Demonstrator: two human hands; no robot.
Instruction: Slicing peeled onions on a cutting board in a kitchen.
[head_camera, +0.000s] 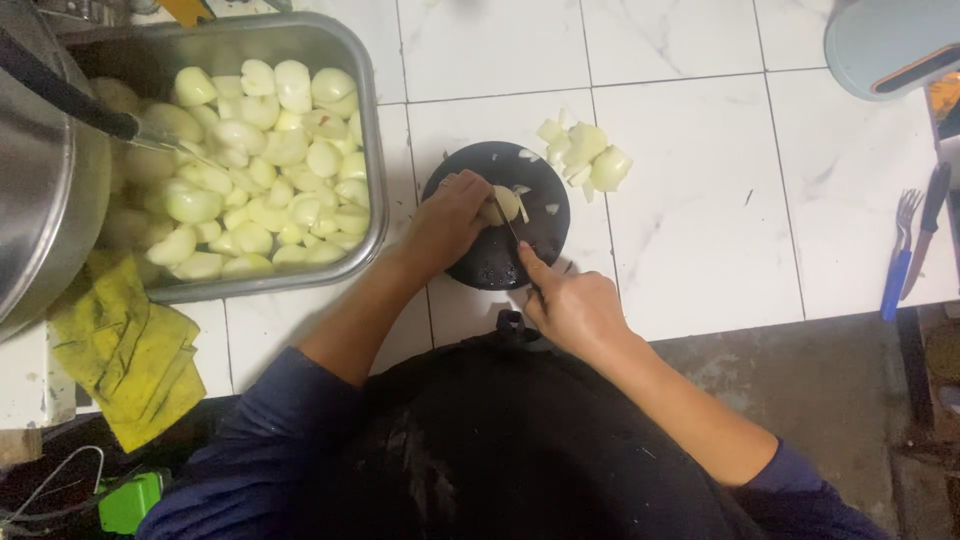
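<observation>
At the centre of the frame a peeled onion piece (503, 205) lies on a round black board (495, 262) set on the white tiled counter (700, 220). The left hand (447, 220) pins it, fingers curled over its left side. The right hand (575, 305) is closed around a knife (512, 232), forefinger stretched along the spine; the blade is thin and dark here, so its exact edge is hard to make out.

The blade stands just beside the left fingertips, so a slip on the slick, rounded onion could nick them. The board could also skid on the smooth tile.

Cut chunks (585, 155) are heaped just beyond the board, upper right. A metal tray (372, 150) of peeled onions fills the upper left. A yellow cloth (130, 345) lies lower left, a blue-handled fork (899, 255) at the right edge. No labels or packages show.
</observation>
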